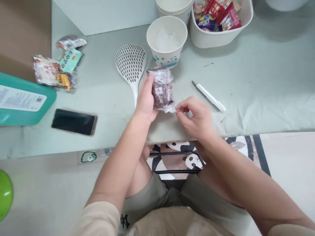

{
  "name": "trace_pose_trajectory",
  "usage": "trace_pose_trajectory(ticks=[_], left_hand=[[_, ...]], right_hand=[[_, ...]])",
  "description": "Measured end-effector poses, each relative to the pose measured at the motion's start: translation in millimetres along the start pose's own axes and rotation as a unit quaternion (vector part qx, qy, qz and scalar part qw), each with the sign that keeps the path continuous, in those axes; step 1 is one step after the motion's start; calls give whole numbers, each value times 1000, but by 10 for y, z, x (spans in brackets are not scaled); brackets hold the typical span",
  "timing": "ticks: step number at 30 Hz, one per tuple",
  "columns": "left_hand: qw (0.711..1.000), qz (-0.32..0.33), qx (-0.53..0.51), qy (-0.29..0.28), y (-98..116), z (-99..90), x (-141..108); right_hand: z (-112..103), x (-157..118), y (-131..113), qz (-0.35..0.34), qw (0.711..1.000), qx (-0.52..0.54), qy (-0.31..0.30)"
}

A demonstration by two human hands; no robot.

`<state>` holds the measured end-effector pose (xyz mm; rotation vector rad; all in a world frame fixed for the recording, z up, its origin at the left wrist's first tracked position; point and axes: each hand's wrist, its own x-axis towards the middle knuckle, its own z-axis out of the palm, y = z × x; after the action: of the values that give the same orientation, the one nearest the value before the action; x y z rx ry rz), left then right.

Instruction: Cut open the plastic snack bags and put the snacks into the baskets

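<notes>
A dark brown snack in a clear, crinkled plastic wrapper (162,90) rests in my left hand (145,103), which is closed around its left side. At the wrapper's lower right end, the thumb and fingers of my right hand (197,117) are pinched on the plastic. Just beyond the snack stands a white paper cup with blue print (167,36), with something whitish or clear inside. A white perforated skimmer (131,62) lies left of the cup, its handle partly hidden by my left hand. To the right of my right hand lies a white pen-shaped tool (209,96).
At the back, a white bin (221,39) holds several wrapped snacks beside stacked paper cups (174,8). On the left lie a phone (74,122), several snack packets (46,70) and a teal container (46,105). The table's front edge runs just below my hands.
</notes>
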<state>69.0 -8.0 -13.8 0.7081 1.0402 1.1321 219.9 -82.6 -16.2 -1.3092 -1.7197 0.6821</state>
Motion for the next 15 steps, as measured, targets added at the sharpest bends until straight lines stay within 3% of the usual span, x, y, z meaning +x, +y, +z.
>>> trace_pose_trajectory(ticks=[5,8,11,15], left_hand=[[998,-15,-39,55,109,-116,88],[997,-27,-37,56,130,-141,60],[998,-56,-1,2,139,-139,-23],[983,-110,62,-135,152,-137,-148]], right_hand=[[55,-27,2,-119,990,-48,-50],[50,-6,-10,-130,991,-25,-16],[18,31,10,-82,995,-26,44],[-14,80,114,-27,995,-73,66]])
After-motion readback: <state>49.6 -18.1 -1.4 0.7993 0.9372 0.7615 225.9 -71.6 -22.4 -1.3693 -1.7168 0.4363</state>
